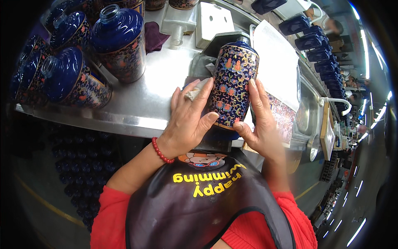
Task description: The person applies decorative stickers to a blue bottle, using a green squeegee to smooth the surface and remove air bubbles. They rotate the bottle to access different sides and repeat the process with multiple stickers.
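Observation:
A dark blue glass bottle (233, 85) with a colourful floral wrap lies tilted in front of me, its neck pointing away. My left hand (186, 110) presses the bottle's left side, fingers stretched along it and thumb near the base. A crumpled pale cloth (195, 92) is tucked among that hand's fingers. On the other side, my right hand (262, 118) lies against the wrap, its thumb by the lower edge and its fingers pointing up the side. Between them the two hands hold the bottle. Whatever supports it underneath is mostly hidden.
Several similar bottles (118, 41) stand at the left on the metal table (161, 79). A purple cloth (155, 37), a white block (214, 24) and a white sheet (273, 62) lie around the work spot. A sink (306, 114) is at the right, beyond a printed floral sheet (282, 118).

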The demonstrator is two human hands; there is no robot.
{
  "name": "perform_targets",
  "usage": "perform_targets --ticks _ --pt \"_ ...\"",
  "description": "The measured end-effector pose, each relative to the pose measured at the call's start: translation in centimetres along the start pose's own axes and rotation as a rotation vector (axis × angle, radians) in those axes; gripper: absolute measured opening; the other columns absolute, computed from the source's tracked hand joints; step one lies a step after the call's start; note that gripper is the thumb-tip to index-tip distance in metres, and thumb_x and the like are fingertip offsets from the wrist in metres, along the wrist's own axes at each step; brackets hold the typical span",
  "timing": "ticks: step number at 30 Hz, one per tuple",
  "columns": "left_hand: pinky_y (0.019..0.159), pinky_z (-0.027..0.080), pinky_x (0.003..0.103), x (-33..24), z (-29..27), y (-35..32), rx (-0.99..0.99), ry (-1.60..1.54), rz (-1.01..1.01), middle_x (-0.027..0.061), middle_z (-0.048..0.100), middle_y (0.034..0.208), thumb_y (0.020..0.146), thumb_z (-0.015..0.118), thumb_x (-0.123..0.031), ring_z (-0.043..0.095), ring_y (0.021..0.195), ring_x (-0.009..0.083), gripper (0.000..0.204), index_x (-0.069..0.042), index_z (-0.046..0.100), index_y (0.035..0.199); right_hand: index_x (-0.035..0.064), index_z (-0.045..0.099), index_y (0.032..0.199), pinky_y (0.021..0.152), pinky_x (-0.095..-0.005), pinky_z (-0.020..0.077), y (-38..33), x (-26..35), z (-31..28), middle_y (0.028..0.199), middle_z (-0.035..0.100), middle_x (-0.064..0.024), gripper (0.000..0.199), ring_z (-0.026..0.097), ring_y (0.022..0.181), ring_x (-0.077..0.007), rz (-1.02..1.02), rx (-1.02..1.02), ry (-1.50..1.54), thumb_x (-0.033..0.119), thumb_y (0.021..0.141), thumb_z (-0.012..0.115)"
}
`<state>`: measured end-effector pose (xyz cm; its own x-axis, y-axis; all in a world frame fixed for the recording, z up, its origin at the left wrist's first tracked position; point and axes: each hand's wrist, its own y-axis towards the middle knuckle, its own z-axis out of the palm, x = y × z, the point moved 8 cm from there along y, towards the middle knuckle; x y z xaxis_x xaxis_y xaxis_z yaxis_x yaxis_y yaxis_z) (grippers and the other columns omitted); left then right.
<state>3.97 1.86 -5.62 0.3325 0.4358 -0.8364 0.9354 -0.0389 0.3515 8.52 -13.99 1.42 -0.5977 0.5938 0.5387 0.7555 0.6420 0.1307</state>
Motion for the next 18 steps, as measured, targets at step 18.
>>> perform_targets --ticks 18 --pt "0.117 0.012 0.061 0.04 -0.12 0.2 -0.004 -0.047 0.002 0.0221 0.051 0.147 0.104 0.047 -0.048 0.037 0.142 0.0449 0.075 -0.002 0.027 0.159 0.0022 0.035 0.156 0.115 -0.0469 0.0361 0.18 -0.19 -0.05 0.159 0.025 -0.0351 0.089 0.029 0.149 -0.0475 -0.006 -0.001 0.076 0.036 0.086 0.079"
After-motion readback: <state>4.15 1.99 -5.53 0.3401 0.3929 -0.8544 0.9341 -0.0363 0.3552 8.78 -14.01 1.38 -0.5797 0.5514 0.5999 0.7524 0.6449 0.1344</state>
